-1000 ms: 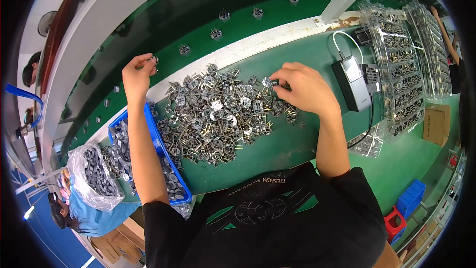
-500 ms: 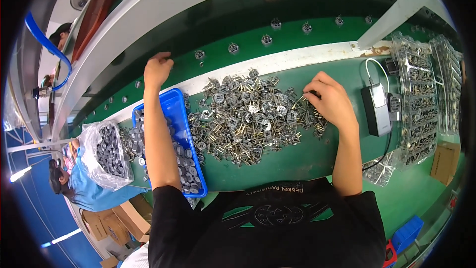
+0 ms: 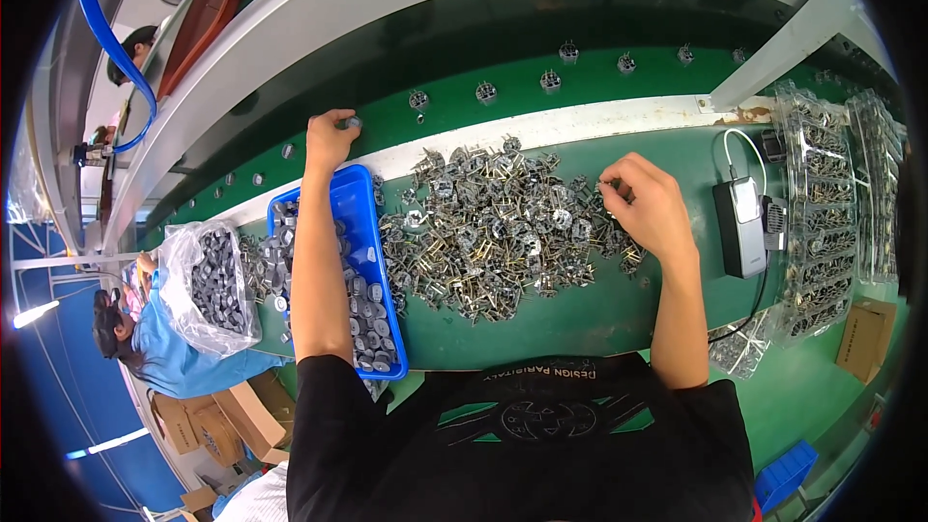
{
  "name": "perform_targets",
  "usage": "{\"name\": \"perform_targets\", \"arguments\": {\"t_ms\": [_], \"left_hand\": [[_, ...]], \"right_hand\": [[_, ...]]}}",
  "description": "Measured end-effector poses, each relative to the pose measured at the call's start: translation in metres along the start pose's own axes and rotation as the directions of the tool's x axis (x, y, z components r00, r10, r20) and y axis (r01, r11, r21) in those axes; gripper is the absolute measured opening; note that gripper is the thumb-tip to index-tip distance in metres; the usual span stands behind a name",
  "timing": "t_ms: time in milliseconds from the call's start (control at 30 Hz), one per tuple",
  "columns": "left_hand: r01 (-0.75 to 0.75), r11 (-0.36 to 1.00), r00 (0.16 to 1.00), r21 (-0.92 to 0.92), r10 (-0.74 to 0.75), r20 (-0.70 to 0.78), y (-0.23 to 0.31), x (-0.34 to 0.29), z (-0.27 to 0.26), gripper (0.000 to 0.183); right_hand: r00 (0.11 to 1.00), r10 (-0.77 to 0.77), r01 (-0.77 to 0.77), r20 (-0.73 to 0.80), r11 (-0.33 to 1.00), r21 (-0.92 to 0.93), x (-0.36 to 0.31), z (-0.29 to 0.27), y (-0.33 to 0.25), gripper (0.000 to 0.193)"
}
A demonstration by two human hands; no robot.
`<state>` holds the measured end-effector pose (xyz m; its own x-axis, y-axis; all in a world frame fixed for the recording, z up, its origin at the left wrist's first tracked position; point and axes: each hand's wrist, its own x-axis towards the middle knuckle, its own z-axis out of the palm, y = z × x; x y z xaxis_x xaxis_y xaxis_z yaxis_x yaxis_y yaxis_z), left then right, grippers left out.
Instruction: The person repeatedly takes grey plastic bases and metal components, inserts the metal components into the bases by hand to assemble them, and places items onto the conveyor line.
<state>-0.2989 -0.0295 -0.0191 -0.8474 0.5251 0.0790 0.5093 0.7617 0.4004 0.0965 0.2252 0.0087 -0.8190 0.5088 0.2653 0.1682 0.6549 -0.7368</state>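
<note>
My left hand [image 3: 330, 142] reaches over the green belt beyond the table's white rail. Its thumb and fingertips are closed about a small round grey cap [image 3: 355, 123]. Below that forearm lies a blue tray [image 3: 360, 195] of similar grey caps. My right hand [image 3: 650, 201] hovers at the right side of a heap of small metal parts with pins [image 3: 493, 242]. Its fingers are curled together, thumb against forefinger; what they hold, if anything, is hidden.
Several pinned parts stand spaced along the belt [image 3: 449, 108]. A clear bag [image 3: 179, 319] of grey caps lies left of the tray. At right are a black power bank [image 3: 742, 232] with a white cable and clear trays [image 3: 817, 208] of parts. A co-worker in blue [image 3: 179, 367] sits at left.
The view has shifted slightly. My right hand has lifted a little away from the heap's edge. At my left fingertips the grey cap now shows.
</note>
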Motion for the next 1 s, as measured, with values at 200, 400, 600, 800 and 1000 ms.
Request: {"name": "perform_targets", "arguments": {"t_ms": [200,400,600,800,1000], "left_hand": [[-0.038,0.977,0.997,-0.21,0.024,-0.071,0.046,-0.027,-0.003,0.035],[0.074,0.572,0.964,-0.817,0.17,0.207,0.147,-0.102,-0.019,0.033],[0.089,0.613,0.899,-0.785,0.291,0.329,0.199,-0.158,-0.009,0.038],[0.017,0.626,0.878,-0.78,0.364,0.312,0.207,-0.175,0.001,0.041],[0.021,0.633,0.874,-0.774,0.364,0.321,0.206,-0.182,0.006,0.04]], "right_hand": [[1.0,0.002,-0.001,-0.015,0.998,0.059,-0.003,-0.001,-0.005,0.012],[0.995,-0.07,0.092,-0.074,0.929,0.359,-0.007,0.011,-0.016,0.014],[0.961,-0.11,0.214,-0.255,0.878,0.429,-0.009,0.019,-0.044,0.015],[0.927,-0.238,0.326,-0.29,0.893,0.309,-0.013,0.03,-0.044,0.015],[0.916,-0.275,0.353,-0.291,0.898,0.264,-0.017,0.036,-0.043,0.013]]}}
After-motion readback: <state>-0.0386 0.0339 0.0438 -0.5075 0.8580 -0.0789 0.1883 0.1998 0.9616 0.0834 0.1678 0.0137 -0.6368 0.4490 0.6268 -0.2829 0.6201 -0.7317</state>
